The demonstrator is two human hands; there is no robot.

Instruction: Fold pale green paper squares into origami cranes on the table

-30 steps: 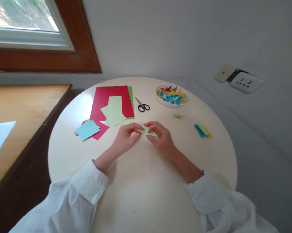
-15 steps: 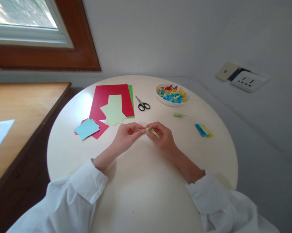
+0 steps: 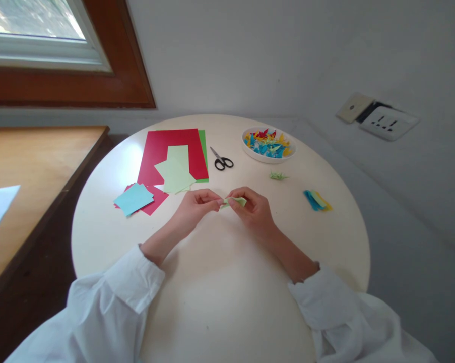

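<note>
Over the middle of a round cream table [image 3: 219,282], both my hands pinch a small folded piece of pale green paper [image 3: 235,201]. My left hand [image 3: 195,209] grips its left end with fingertips closed. My right hand [image 3: 252,206] holds the right part, fingers curled round it. The paper is narrow and partly hidden by my fingers. A finished small green folded paper figure [image 3: 278,176] lies on the table beyond my right hand.
Red and green sheets [image 3: 174,154] with pale green squares [image 3: 174,171] lie at the back left, with a light blue square [image 3: 133,198] nearer. Black scissors [image 3: 221,160], a white dish of coloured folded figures [image 3: 268,143] and blue-yellow paper pieces [image 3: 317,200] lie around. A wooden desk [image 3: 30,171] stands left.
The pale green paper has gone from a flat, wider shape to a narrower fold held between both hands' fingertips. The hands stayed in the same place.
</note>
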